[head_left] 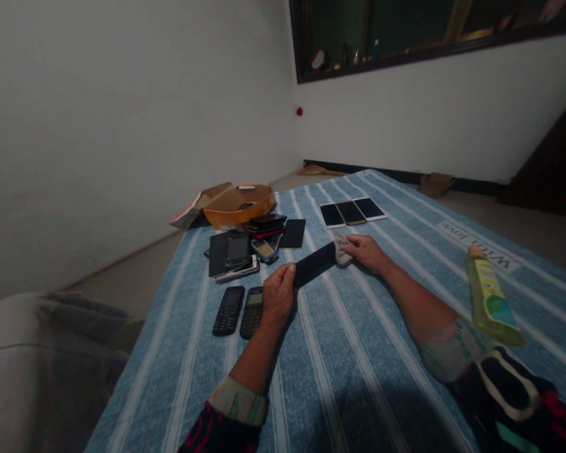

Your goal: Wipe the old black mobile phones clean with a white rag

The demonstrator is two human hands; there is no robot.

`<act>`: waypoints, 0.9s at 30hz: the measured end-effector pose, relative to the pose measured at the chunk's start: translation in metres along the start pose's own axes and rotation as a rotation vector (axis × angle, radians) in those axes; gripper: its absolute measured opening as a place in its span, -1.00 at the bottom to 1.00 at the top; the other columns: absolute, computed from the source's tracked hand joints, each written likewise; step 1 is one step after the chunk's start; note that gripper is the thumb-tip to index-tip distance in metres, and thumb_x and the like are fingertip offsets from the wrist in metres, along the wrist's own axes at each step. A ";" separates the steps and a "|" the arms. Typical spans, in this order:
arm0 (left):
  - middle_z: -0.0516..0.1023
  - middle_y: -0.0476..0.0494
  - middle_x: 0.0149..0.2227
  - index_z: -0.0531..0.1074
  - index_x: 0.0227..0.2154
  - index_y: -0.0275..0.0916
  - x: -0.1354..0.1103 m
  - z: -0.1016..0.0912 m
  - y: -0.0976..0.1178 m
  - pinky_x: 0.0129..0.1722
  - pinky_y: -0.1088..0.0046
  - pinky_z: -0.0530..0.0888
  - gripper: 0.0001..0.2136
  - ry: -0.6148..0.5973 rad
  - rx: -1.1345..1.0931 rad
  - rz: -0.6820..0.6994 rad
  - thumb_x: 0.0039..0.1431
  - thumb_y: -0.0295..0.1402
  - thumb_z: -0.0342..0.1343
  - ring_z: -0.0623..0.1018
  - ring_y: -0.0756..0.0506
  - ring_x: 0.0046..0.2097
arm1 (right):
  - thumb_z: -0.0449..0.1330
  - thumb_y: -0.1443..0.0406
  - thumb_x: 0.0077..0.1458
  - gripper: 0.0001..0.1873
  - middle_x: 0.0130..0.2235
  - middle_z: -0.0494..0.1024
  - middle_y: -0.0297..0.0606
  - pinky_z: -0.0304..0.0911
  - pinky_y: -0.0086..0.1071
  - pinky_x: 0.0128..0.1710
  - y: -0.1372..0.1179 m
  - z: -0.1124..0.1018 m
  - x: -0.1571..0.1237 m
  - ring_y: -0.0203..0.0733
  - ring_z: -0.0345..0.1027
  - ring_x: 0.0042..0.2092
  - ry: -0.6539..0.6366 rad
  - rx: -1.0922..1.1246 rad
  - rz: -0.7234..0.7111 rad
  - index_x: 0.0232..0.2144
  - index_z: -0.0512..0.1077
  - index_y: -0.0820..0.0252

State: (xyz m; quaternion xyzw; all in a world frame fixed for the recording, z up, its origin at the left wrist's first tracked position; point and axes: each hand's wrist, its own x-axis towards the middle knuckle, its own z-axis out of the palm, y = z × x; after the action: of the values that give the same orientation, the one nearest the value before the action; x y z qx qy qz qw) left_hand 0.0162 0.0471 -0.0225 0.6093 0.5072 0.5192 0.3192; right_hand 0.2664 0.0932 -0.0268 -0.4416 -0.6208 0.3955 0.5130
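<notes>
A dark smartphone [315, 264] is held above the striped cloth, tilted up toward the right. My left hand [278, 296] grips its near left end, thumb on top. At the other end my right hand [365, 250] pinches a pale cloth [343, 249] against the phone's edge. Just left of my left hand lie two black keypad phones [228, 311], one partly covered by the hand. Beyond them is a pile of phones [238, 250], some stacked. Three smartphones [351, 212] with white or gold frames lie side by side at the far right.
An open orange cardboard box [240, 207] stands at the back left of the table [387, 377]. On the right lies a bottle of yellow-green liquid [493, 302]. A plastic-covered seat [42, 358] is at the left, and walls rise behind.
</notes>
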 end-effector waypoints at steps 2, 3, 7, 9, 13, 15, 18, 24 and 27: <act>0.56 -0.08 -0.36 0.55 -0.34 -0.24 0.000 -0.001 -0.003 -0.28 0.41 0.43 -0.68 0.000 -0.037 -0.020 0.14 -0.08 0.07 0.52 -0.13 -0.26 | 0.28 0.06 -0.09 -0.68 -0.52 0.51 -0.36 0.27 -0.36 -0.47 0.002 0.005 -0.001 -0.21 0.37 -0.50 0.014 0.061 0.028 -0.41 0.52 0.20; 0.55 -0.09 -0.36 0.55 -0.33 -0.25 0.000 -0.001 -0.004 -0.28 0.41 0.44 -0.67 0.002 -0.058 -0.027 0.14 -0.07 0.07 0.52 -0.13 -0.26 | 0.29 0.05 -0.09 -0.67 -0.53 0.50 -0.36 0.27 -0.36 -0.49 0.002 0.008 -0.001 -0.22 0.37 -0.51 0.023 0.087 0.038 -0.42 0.51 0.20; 0.52 -0.09 -0.37 0.54 -0.32 -0.26 -0.004 -0.001 -0.005 -0.30 0.41 0.43 -0.65 -0.026 -0.128 -0.061 0.14 -0.06 0.07 0.50 -0.11 -0.31 | 0.29 0.08 -0.09 -0.71 -0.51 0.52 -0.33 0.27 -0.35 -0.52 -0.012 0.012 -0.001 -0.22 0.36 -0.52 0.073 0.161 0.039 -0.41 0.51 0.18; 0.52 -0.09 -0.37 0.54 -0.31 -0.26 -0.006 0.001 -0.005 -0.32 0.43 0.42 -0.65 -0.050 -0.137 -0.075 0.15 -0.06 0.06 0.48 -0.09 -0.32 | 0.30 0.10 -0.09 -0.73 -0.47 0.54 -0.33 0.30 -0.34 -0.50 -0.025 0.009 0.001 -0.20 0.38 -0.49 0.100 0.176 0.017 -0.37 0.52 0.15; 0.49 -0.06 -0.44 0.55 -0.33 -0.27 -0.008 0.004 -0.004 -0.36 0.44 0.37 -0.65 -0.090 -0.114 -0.075 0.14 -0.08 0.06 0.43 -0.07 -0.39 | 0.33 0.16 -0.12 -0.79 -0.45 0.56 -0.33 0.34 -0.30 -0.40 -0.054 0.005 0.002 -0.17 0.42 -0.43 0.100 0.135 -0.042 -0.38 0.55 0.10; 0.48 -0.05 -0.47 0.56 -0.35 -0.28 -0.008 0.005 -0.003 -0.36 0.44 0.36 -0.67 -0.089 -0.110 -0.068 0.12 -0.09 0.07 0.42 -0.06 -0.41 | 0.30 0.18 -0.08 -0.80 -0.44 0.56 -0.32 0.34 -0.28 -0.38 -0.068 0.007 0.000 -0.15 0.42 -0.41 0.077 0.044 -0.099 -0.35 0.57 0.10; 0.49 -0.04 -0.47 0.56 -0.38 -0.27 -0.009 0.004 -0.001 -0.34 0.43 0.36 -0.69 -0.100 -0.100 -0.050 0.13 -0.13 0.07 0.43 -0.06 -0.39 | 0.24 0.20 0.00 -0.82 -0.40 0.56 -0.31 0.31 -0.28 -0.37 -0.085 0.016 -0.005 -0.13 0.42 -0.37 0.043 -0.133 -0.222 -0.32 0.57 0.09; 0.54 -0.07 -0.43 0.57 -0.31 -0.26 -0.013 0.002 0.007 -0.27 0.39 0.39 -0.70 -0.098 -0.078 -0.008 0.18 -0.17 0.02 0.49 -0.11 -0.33 | 0.15 0.26 0.13 -0.85 -0.39 0.52 -0.27 0.24 -0.31 -0.33 -0.104 0.037 -0.014 -0.14 0.41 -0.35 -0.004 -0.416 -0.449 -0.32 0.54 0.06; 0.61 -0.14 -0.26 0.57 -0.22 -0.23 -0.014 0.000 0.018 -0.12 0.35 0.41 -0.70 -0.053 -0.105 0.047 0.19 -0.17 0.02 0.53 -0.17 -0.18 | 0.11 0.27 0.17 -0.84 -0.39 0.51 -0.26 0.23 -0.32 -0.33 -0.108 0.051 -0.014 -0.13 0.39 -0.34 -0.049 -0.504 -0.490 -0.34 0.52 0.05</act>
State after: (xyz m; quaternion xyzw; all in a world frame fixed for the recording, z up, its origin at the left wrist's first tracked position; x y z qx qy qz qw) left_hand 0.0220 0.0289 -0.0107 0.6169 0.4562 0.5361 0.3520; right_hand 0.2022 0.0455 0.0629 -0.3826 -0.7985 0.1055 0.4526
